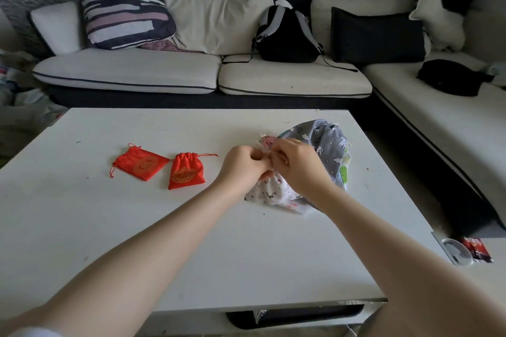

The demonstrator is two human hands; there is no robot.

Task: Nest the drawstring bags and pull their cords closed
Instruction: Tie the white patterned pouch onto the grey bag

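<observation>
Two small red drawstring bags with gold prints lie on the white table (137,227): one flat (141,165), the other (186,171) with its mouth gathered. To their right is a heap of patterned cloth bags: a grey one with white animals (328,142) at the back and a white printed one (269,189) in front. My left hand (242,165) and my right hand (297,164) meet over the white bag's mouth, both pinching its top edge or cord. The fingers hide the cord itself.
A light sofa with cushions runs behind the table; a black backpack (287,33) sits on it. A black pouch (451,78) lies on the right sofa section. At the right, a clear round lid (457,252) and a red packet (477,250) rest on a lower ledge.
</observation>
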